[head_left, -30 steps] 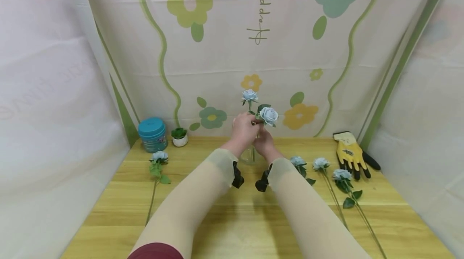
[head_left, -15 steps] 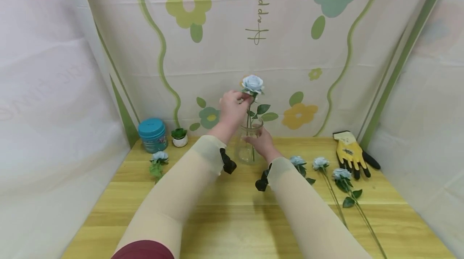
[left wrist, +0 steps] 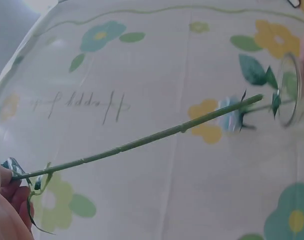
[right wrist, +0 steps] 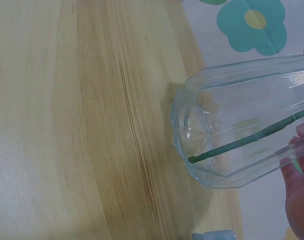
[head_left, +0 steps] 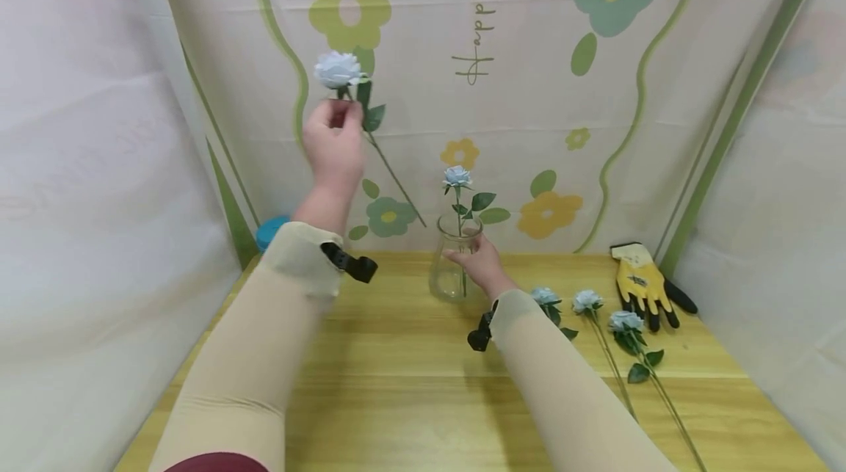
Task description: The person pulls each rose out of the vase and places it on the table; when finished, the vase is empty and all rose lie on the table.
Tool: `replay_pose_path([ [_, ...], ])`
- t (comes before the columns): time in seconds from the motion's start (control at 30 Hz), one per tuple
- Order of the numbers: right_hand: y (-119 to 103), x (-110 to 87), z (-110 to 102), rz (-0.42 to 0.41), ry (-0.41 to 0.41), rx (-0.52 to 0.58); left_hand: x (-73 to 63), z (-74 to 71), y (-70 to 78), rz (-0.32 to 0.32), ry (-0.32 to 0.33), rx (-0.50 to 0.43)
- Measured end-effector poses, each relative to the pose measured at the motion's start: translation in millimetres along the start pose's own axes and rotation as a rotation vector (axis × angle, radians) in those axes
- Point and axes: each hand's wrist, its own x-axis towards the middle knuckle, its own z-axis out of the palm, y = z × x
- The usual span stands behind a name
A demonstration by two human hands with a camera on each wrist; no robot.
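High on the left, my left hand (head_left: pixel 335 145) pinches a pale blue rose (head_left: pixel 338 70) just below its bloom. The rose's long green stem (left wrist: pixel 156 136) slants down to the right, its cut end in the air near the vase mouth. My right hand (head_left: pixel 485 260) grips the upper part of a clear glass vase (head_left: pixel 444 277) standing on the table. One pale blue rose (head_left: pixel 457 177) stands in that vase. Its stem (right wrist: pixel 251 137) reaches the vase bottom in the right wrist view.
Several pale blue roses lie on the table's right side, such as a rose (head_left: pixel 587 302) and a leafier rose (head_left: pixel 625 322). Behind them is a yellow and black glove (head_left: pixel 640 282). A blue lid (head_left: pixel 269 231) shows partly behind my left arm. A printed cloth (head_left: pixel 410 90) hangs at the back.
My left hand has lifted a rose up and left, out of the vase. My right hand moved down from near the blooms to the vase and stays there.
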Motion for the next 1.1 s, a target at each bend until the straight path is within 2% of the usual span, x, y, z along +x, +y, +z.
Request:
replay_pose_path([
  [0.1,0.4,0.4,0.0,0.011,0.007,-0.001,2.3,-24.9,-1.9,-0.046,0.000,0.063],
  [0.2,-1.3,-0.3,0.0,0.016,0.005,0.003,-3.4,-47.4,-11.7,-0.079,-0.058,0.190],
  [0.33,-5.9,-2.9,-0.9,0.001,0.005,0.005,-16.6,-71.4,-37.4,-0.136,-0.234,0.342],
  [0.47,-7.4,-3.2,-1.3,-0.017,0.005,0.000,-34.9,-88.5,-66.6,-0.233,-0.424,0.461],
  [0.57,-6.7,-3.2,-0.7,-0.016,0.001,-0.004,-50.8,-94.5,-92.0,-0.290,-0.542,0.564],
  [0.73,-4.6,-3.4,-0.5,-0.005,0.011,-0.008,-77.3,-96.0,-142.7,-0.320,-0.713,0.721],
  [0.83,-4.4,-3.8,0.2,0.007,0.014,0.001,-92.1,-97.6,-169.7,-0.359,-0.802,0.769],
  [0.97,-6.5,-4.9,0.9,0.011,0.014,-0.002,-108.2,-98.2,-195.0,-0.416,-0.881,0.835],
  [1.1,-7.4,-4.3,1.2,0.010,0.016,-0.005,-120.6,-96.2,-210.8,-0.453,-0.923,0.879],
])
